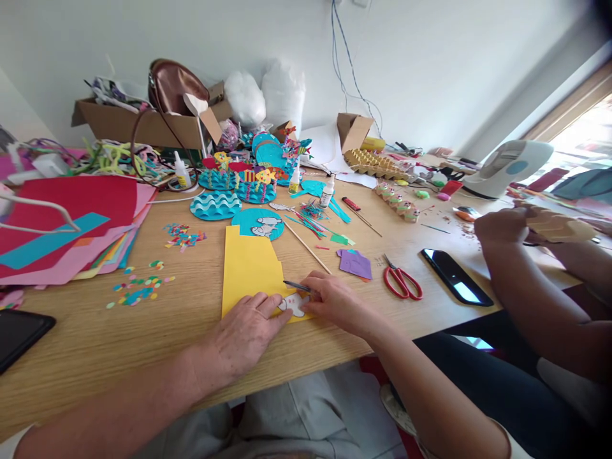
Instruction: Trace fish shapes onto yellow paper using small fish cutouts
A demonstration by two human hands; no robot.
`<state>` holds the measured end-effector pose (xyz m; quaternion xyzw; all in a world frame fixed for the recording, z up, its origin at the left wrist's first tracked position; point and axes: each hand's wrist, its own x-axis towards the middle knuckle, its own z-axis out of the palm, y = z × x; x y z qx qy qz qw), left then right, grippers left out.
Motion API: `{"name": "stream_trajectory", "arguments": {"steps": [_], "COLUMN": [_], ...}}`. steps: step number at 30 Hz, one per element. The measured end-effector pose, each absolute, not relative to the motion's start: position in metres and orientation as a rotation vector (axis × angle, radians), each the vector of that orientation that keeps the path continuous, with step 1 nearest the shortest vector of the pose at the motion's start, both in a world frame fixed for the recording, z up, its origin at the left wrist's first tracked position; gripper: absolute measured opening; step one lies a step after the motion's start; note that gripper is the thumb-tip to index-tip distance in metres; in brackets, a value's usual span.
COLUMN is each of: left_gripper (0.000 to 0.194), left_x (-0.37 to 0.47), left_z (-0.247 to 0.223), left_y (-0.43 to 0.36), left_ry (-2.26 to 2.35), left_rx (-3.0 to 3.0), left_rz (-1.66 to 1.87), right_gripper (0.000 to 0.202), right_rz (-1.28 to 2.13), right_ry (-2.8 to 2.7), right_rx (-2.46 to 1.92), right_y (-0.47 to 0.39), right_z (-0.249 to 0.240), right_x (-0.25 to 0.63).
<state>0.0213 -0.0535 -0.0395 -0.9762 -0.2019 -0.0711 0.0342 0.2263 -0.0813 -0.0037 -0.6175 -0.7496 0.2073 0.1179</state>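
Near the table's front edge, my left hand (251,325) lies flat with its fingers stretched over a yellow paper sheet (251,261). Its thumb presses on a small white paper cutout (293,304), shaped like a fish with drawn marks. My right hand (329,296) is closed around a dark pencil (295,285) beside the cutout, and part of the pencil is hidden by the fingers. Beyond the yellow sheet, more white drawn cutouts (268,225) rest on a blue paper circle (241,220).
Red-handled scissors (403,282), a phone (456,277) and purple paper pieces (354,263) lie to the right. A wooden stick (308,246) lies ahead. Coloured sheets (95,191) and paper dots (138,288) are left. A co-worker's hand (502,226) holds an egg-carton piece (557,226).
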Motion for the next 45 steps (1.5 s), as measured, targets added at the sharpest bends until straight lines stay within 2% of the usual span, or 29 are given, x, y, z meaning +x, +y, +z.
{"name": "stream_trajectory", "arguments": {"steps": [24,38,45], "left_gripper": [0.035,0.033,0.04], "left_x": [0.021,0.024,0.024], "left_z": [-0.04,-0.033,-0.035], "left_y": [-0.056,-0.06,-0.063], "left_ry": [-0.642,-0.736,-0.717], "left_rx": [-3.0,-2.988,-2.995], "left_rz": [-0.213,-0.101,-0.131], "right_gripper": [0.013,0.024,0.008], "right_rz": [0.672,0.738,0.776], "right_ry": [-2.313,-2.229,-2.113], "right_rx": [-1.815,-1.924,-1.946], "right_y": [-0.07,-0.07,-0.067], "right_z": [0.005,0.008,0.007], "right_x": [0.223,0.22,0.222]}}
